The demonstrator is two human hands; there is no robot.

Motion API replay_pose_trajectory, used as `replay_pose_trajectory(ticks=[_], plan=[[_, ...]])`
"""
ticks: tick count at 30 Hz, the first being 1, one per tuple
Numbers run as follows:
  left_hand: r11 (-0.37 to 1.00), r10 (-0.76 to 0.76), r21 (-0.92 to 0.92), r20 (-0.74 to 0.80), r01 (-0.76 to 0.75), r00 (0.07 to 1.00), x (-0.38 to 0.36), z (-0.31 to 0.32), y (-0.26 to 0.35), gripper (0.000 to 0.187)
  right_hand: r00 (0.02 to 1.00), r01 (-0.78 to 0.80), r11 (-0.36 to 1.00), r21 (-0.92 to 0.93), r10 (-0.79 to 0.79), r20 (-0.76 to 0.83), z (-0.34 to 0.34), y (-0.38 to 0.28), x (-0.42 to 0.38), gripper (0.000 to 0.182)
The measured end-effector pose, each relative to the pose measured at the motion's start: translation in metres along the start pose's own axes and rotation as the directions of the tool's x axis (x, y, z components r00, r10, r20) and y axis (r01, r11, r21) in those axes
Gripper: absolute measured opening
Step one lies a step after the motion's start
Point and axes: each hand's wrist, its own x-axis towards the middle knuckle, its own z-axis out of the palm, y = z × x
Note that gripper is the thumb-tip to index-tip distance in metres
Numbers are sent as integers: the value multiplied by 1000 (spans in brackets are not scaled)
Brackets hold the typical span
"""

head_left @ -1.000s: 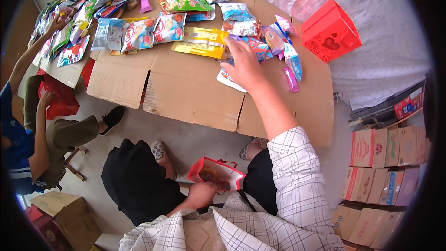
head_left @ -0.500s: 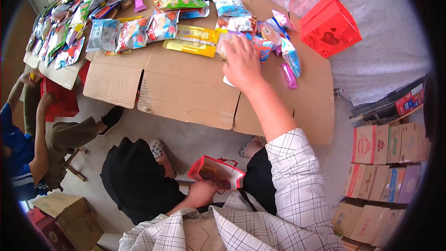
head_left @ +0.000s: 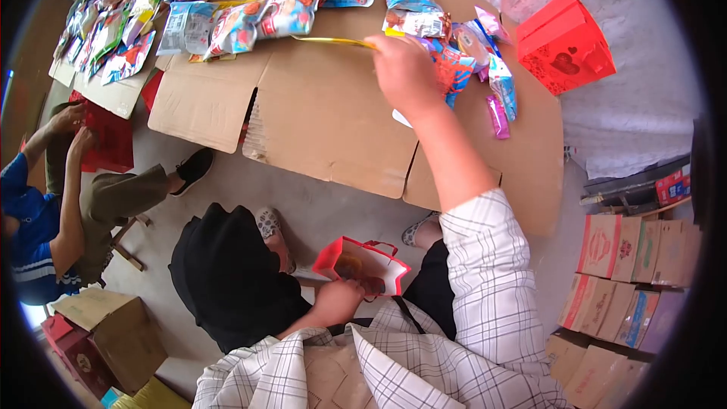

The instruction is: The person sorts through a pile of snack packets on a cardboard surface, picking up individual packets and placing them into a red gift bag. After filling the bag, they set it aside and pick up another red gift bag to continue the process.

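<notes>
Over the cardboard-covered table (head_left: 318, 121), my right hand (head_left: 409, 76) is closed on the end of a thin yellow snack packet (head_left: 333, 40), which shows almost edge-on. Beside that hand lies a blue-and-red snack packet (head_left: 456, 72), with a small pink-purple packet (head_left: 497, 117) farther right. In my lap, my left hand (head_left: 338, 303) grips the edge of a red gift bag (head_left: 328, 259) that is open at the top with something brownish inside.
Snack packets (head_left: 235, 29) spread along the table, heaped at the far left (head_left: 106, 30). A red heart-printed bag (head_left: 564, 49) stands at the right edge. Stacked cartons (head_left: 606, 246) are at right. At left sits a person in blue (head_left: 38, 220), hands at another red bag (head_left: 113, 136).
My right hand has closed on the yellow packet and raised it from flat to edge-on. My left hand stays at the bag. The view has shifted slightly.
</notes>
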Motion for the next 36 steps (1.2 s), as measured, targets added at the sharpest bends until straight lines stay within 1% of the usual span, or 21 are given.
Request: replay_pose_trajectory(ticks=[1,2,3,4,5,6,8,9,10,12,13,14,16,18,20,24,27,30,32,34,36], plan=[[1000,0,-2,-2,0,1000,0,-2,1,18,994,-112,987,114,113,1,-15,-10,-5,19],[1000,-6,12,20,6,1000,-1,-5,2,18,994,-113,987,111,114,0,-26,-14,-14,19],[1000,-8,28,45,7,999,-1,-7,3,17,976,-213,958,194,217,-1,-38,-16,-24,20],[999,5,31,52,-7,999,-2,-6,2,17,947,-310,911,272,321,4,-51,-20,-35,21],[998,34,44,2,-34,999,-3,-4,0,18,876,-474,792,385,468,116,-67,-29,-45,23],[997,63,55,-47,-61,997,-4,-1,-2,18,870,-485,790,375,481,111,-76,-28,-58,23],[996,86,2,-129,-86,988,-5,10,-5,17,827,-542,604,584,508,241,-91,-24,-94,25],[996,90,26,-99,-88,991,-5,9,-6,17,823,-542,570,617,509,252,-102,-28,-113,25],[995,90,42,-60,-88,994,-5,11,-6,16,799,-577,549,605,536,275,-112,-35,-134,25],[996,92,9,-157,-92,983,-9,-2,-1,13,809,-569,611,551,536,242,-134,-49,-167,23],[996,77,-17,-179,-82,981,-10,-3,1,10,790,-603,654,457,570,226,-146,-61,-184,22],[995,91,-28,-220,-100,971,-11,1,-1,11,781,-615,647,451,581,230,-154,-69,-205,22],[992,116,-18,-246,-125,962,-11,0,0,10,697,-708,562,428,652,298,-166,-81,-247,21],[990,131,-17,-261,-140,956,-10,-1,1,12,655,-750,533,391,679,331,-179,-99,-276,19],[987,149,-13,-267,-158,952,-10,-3,3,13,654,-749,536,389,689,312,-183,-110,-302,17],[979,193,2,-313,-202,930,-7,-4,9,16,603,-771,443,458,738,303,-185,-126,-329,18],[977,206,11,-338,-215,918,-4,-3,11,16,604,-779,453,434,727,326,-190,-129,-327,17],[979,197,14,-333,-204,922,-3,-3,11,17,643,-760,509,404,678,356,-190,-132,-319,17],[980,190,14,-330,-196,925,-3,-3,12,17,770,-631,697,341,508,386,-185,-133,-318,17],[980,192,14,-354,-200,915,-2,-3,13,14,774,-606,733,309,454,440,-172,-136,-322,21],[981,187,16,-336,-193,923,-3,-4,13,13,837,-405,911,74,338,430,-158,-142,-326,26]])
